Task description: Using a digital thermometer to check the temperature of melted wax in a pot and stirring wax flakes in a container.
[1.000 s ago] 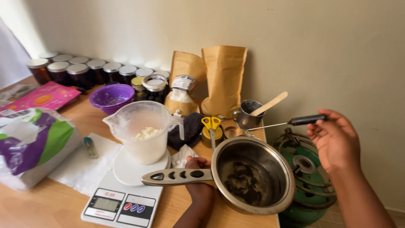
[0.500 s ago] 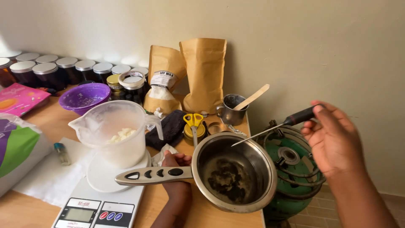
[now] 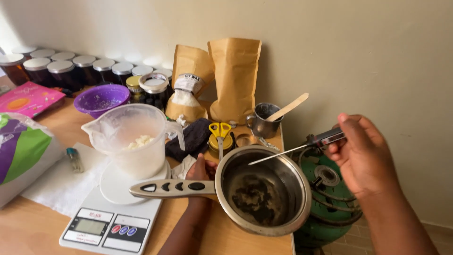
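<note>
Over table edge: saucepan [image 3: 264, 189]; right hand [image 3: 363, 153] holds probe [image 3: 295, 149].

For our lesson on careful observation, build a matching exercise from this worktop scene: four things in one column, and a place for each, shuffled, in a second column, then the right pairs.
Things:
1. Plastic jug
2. Wooden stick
3. Yellow-handled scissors
4. Probe thermometer

Places:
A. In the right hand, tip over the steel saucepan
B. On the white kitchen scale
C. Standing in the small metal cup
D. Lying on a small round tin behind the saucepan

Pairs: 1-B, 2-C, 3-D, 4-A
</note>
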